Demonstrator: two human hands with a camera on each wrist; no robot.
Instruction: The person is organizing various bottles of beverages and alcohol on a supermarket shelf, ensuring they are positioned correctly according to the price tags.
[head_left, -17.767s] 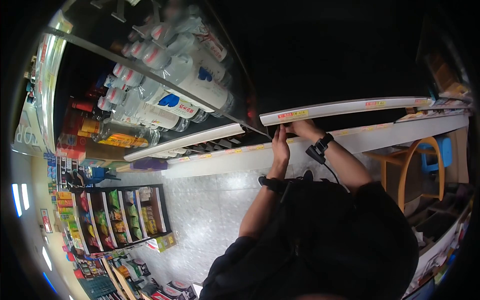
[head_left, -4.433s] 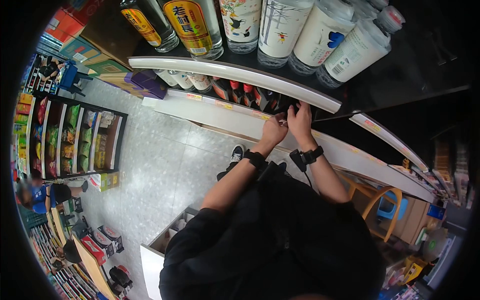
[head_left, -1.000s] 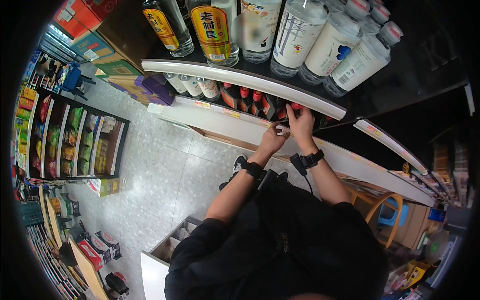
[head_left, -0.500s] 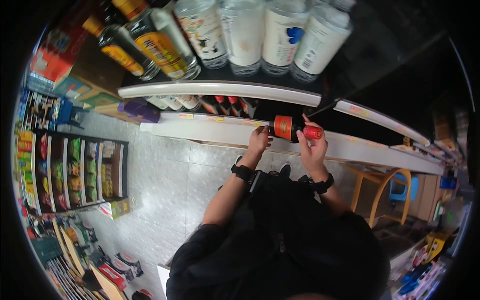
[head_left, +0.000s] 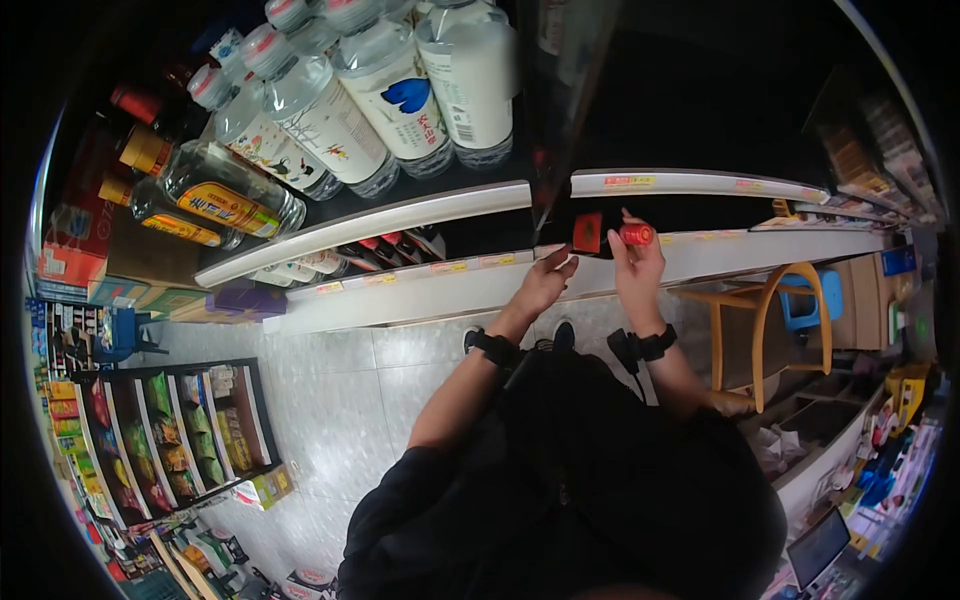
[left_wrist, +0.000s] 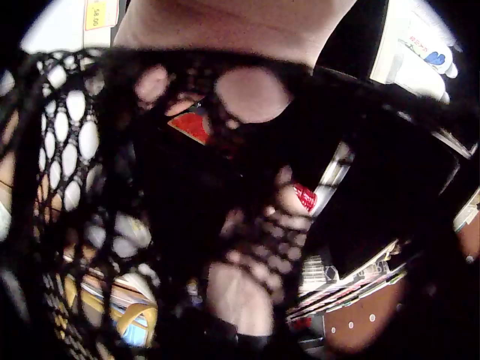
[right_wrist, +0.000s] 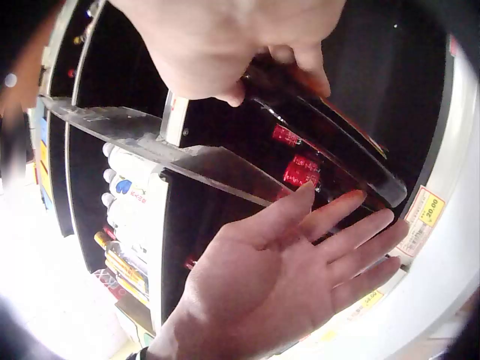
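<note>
A dark glass bottle with a red label and red cap (head_left: 587, 235) lies nearly level at the lower shelf opening, just right of the divider. My right hand (head_left: 640, 268) holds it by the neck end, fingers curled round it in the right wrist view, where the dark bottle body (right_wrist: 330, 135) slants down to its base. My left hand (head_left: 540, 287) is beside the base end; seen from the right wrist, its palm (right_wrist: 262, 270) is spread with straight fingers right at the bottle's base. Mesh covers most of the left wrist view, with a bit of red label (left_wrist: 191, 127) showing through.
Large clear bottles (head_left: 400, 95) and yellow-labelled bottles (head_left: 225, 205) stand on the upper shelf at left. More red-capped bottles (head_left: 400, 245) sit below. A transparent divider (right_wrist: 217, 165) separates the sections. A wooden chair (head_left: 760, 330) stands at right, a snack rack (head_left: 180, 435) at left.
The bottle has come out from the lower shelf's row in my right hand and moved right past the divider. My left hand has followed alongside its base. The head view has turned right.
</note>
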